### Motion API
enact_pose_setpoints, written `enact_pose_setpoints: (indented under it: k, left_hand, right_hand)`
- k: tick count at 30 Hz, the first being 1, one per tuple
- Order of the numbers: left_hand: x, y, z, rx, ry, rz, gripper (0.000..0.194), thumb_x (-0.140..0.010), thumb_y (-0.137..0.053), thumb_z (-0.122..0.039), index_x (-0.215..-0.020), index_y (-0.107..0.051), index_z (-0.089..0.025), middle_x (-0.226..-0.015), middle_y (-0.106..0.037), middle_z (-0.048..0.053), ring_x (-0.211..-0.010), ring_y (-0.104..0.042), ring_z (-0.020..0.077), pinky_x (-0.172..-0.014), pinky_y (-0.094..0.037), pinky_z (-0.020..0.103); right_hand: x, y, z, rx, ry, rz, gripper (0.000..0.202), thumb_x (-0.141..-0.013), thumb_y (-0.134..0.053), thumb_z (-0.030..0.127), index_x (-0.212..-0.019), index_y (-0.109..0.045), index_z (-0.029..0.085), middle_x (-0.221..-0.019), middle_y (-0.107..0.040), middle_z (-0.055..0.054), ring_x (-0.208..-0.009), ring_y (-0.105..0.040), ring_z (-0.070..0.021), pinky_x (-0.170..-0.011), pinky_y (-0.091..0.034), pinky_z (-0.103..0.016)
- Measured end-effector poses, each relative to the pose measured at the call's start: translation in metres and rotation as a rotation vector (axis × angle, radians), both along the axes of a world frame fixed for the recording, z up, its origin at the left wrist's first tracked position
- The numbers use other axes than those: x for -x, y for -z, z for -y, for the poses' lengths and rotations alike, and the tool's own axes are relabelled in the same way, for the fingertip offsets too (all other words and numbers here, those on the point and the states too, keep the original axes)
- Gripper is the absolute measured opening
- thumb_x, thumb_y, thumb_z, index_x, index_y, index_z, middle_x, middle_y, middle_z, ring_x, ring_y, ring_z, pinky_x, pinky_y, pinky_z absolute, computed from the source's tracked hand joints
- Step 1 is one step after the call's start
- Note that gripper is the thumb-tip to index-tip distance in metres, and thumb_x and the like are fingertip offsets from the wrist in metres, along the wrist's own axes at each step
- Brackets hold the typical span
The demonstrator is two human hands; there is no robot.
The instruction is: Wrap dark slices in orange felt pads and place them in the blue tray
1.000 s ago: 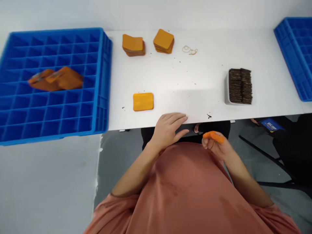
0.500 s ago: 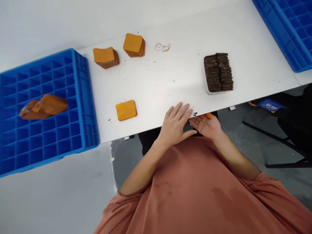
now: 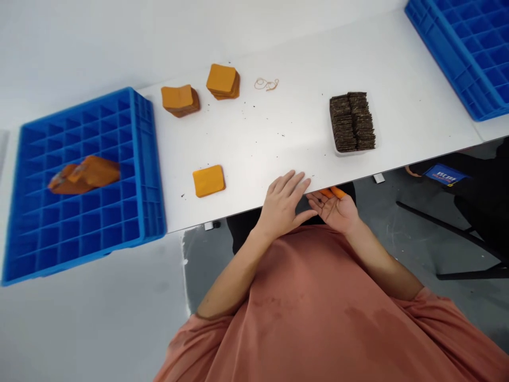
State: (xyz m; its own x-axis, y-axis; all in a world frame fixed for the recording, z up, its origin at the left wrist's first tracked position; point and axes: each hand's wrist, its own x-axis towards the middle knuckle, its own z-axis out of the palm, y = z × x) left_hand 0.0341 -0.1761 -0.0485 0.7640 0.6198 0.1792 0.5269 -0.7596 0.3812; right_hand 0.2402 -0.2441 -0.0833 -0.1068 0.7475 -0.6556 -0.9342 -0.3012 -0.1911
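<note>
"What's different from half a second back?"

"Crumbs [image 3: 320,200], mainly. That dark cluster at the near edge of the counter [image 3: 397,63] has gone from its spot, and dark bits now show on the right hand [image 3: 340,213]. I'd judge they were brushed off the edge and caught there."

"And the hands themselves?"

"Barely moved since then. The left hand [image 3: 276,212] is palm down at the edge, fingers spread wide, gripping nothing. The right is palm up just below that edge, loosely cupped, with orange covers [image 3: 338,192] on its fingers. Its fingertips are partly hidden under the counter, so I can't tell how much it has caught."

"A second ago it was held away from the edge, wasn't it?"

"Yes, off to the right, fingers curled. Now the two hands are close together, one above the edge and one beneath."

"So the surface is clean?"

"Not fully. Small specks [image 3: 280,135] are still scattered farther back, between the yellow pad [image 3: 209,181] and the tub [image 3: 356,153] of dark sheets [image 3: 353,122]."

"Anything else shifted?"

"Not that I can see. Both orange stacks [image 3: 223,79] are at the back, beside the loose string [image 3: 260,83]. The pad lies flat, well apart from the left hand."
</note>
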Motion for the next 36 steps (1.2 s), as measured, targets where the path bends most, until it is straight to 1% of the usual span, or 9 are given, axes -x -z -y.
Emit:
enact_pose_setpoints:
  k: [6,10,14,17,21,25,28,31,36]
  left_hand:
    - [0.009,0.002,-0.003,-0.069,-0.032,0.053,0.080,-0.108,-0.056,-0.077,-0.169,-0.057,-0.025,-0.172,-0.062,0.017,-0.165,-0.053,0.0399,-0.133,-0.046,0.061]
    - [0.016,0.006,-0.009,-0.091,-0.103,0.061,0.076,-0.107,-0.059,-0.075,-0.166,-0.060,-0.027,-0.169,-0.065,0.017,-0.161,-0.058,0.0412,-0.129,-0.049,0.061]
    - [0.011,0.010,-0.008,-0.125,-0.140,0.042,0.072,-0.106,-0.061,-0.075,-0.162,-0.066,-0.030,-0.168,-0.066,0.015,-0.160,-0.059,0.0416,-0.125,-0.053,0.061]
    - [0.010,0.011,-0.007,-0.134,-0.127,0.045,0.071,-0.106,-0.060,-0.076,-0.160,-0.067,-0.030,-0.168,-0.066,0.015,-0.160,-0.059,0.0413,-0.125,-0.053,0.061]
    - [0.014,0.011,-0.008,-0.154,-0.099,0.033,0.073,-0.106,-0.059,-0.077,-0.160,-0.067,-0.028,-0.169,-0.065,0.015,-0.161,-0.059,0.0404,-0.127,-0.052,0.061]
    - [0.014,0.012,-0.008,-0.174,-0.097,0.035,0.073,-0.106,-0.060,-0.077,-0.159,-0.067,-0.027,-0.169,-0.065,0.015,-0.160,-0.059,0.0406,-0.124,-0.054,0.061]
    - [0.013,0.012,-0.008,-0.164,-0.116,0.027,0.072,-0.105,-0.062,-0.077,-0.158,-0.068,-0.029,-0.168,-0.066,0.014,-0.159,-0.060,0.0415,-0.122,-0.054,0.061]
    - [0.012,0.013,-0.008,-0.182,-0.127,0.026,0.068,-0.105,-0.065,-0.074,-0.156,-0.069,-0.029,-0.166,-0.068,0.014,-0.157,-0.062,0.0410,-0.120,-0.055,0.060]
    - [0.012,0.012,-0.007,-0.204,-0.132,0.018,0.061,-0.106,-0.069,-0.066,-0.155,-0.068,-0.029,-0.165,-0.069,0.014,-0.156,-0.063,0.0401,-0.120,-0.054,0.058]
  right_hand:
    - [-0.019,-0.015,0.035,0.103,-0.056,0.112,0.039,-0.114,-0.047,0.029,-0.097,-0.080,0.019,-0.094,-0.086,-0.011,-0.085,-0.083,-0.0194,-0.079,-0.071,-0.030]
    - [-0.062,-0.066,0.047,-0.064,-0.007,0.364,0.035,-0.112,-0.057,0.037,-0.098,-0.084,0.019,-0.097,-0.086,-0.010,-0.088,-0.084,-0.0202,-0.082,-0.071,-0.032]
    - [-0.103,-0.126,-0.014,-0.391,0.135,0.856,0.032,-0.113,-0.060,0.043,-0.105,-0.084,0.025,-0.112,-0.087,-0.005,-0.111,-0.083,-0.0204,-0.105,-0.069,-0.039]
    - [-0.121,-0.149,-0.079,-0.407,0.097,1.184,0.018,-0.109,-0.071,0.038,-0.115,-0.083,0.025,-0.130,-0.084,-0.001,-0.142,-0.072,-0.0206,-0.123,-0.057,-0.043]
    - [-0.133,-0.155,-0.119,-0.253,0.045,1.418,0.035,-0.099,-0.086,0.034,-0.132,-0.081,0.023,-0.145,-0.079,0.001,-0.156,-0.059,-0.0274,-0.125,-0.049,-0.048]
    - [-0.140,-0.157,-0.109,-0.428,-0.002,1.590,0.025,-0.100,-0.079,0.018,-0.125,-0.081,0.015,-0.115,-0.083,0.001,-0.133,-0.074,-0.0260,-0.107,-0.057,-0.045]
    - [-0.145,-0.151,-0.102,-0.529,-0.228,1.672,0.014,-0.088,-0.088,0.008,-0.100,-0.086,0.015,-0.087,-0.078,0.004,-0.110,-0.078,-0.0204,-0.107,-0.059,-0.042]
    - [-0.149,-0.138,-0.108,-0.594,-0.383,1.573,0.016,-0.084,-0.087,0.006,-0.076,-0.082,0.019,-0.076,-0.071,0.006,-0.102,-0.078,-0.0190,-0.110,-0.060,-0.039]
    - [-0.145,-0.135,-0.118,-0.705,-0.644,1.877,0.018,-0.092,-0.075,0.020,-0.081,-0.086,0.027,-0.079,-0.070,0.005,-0.107,-0.074,-0.0206,-0.110,-0.053,-0.038]
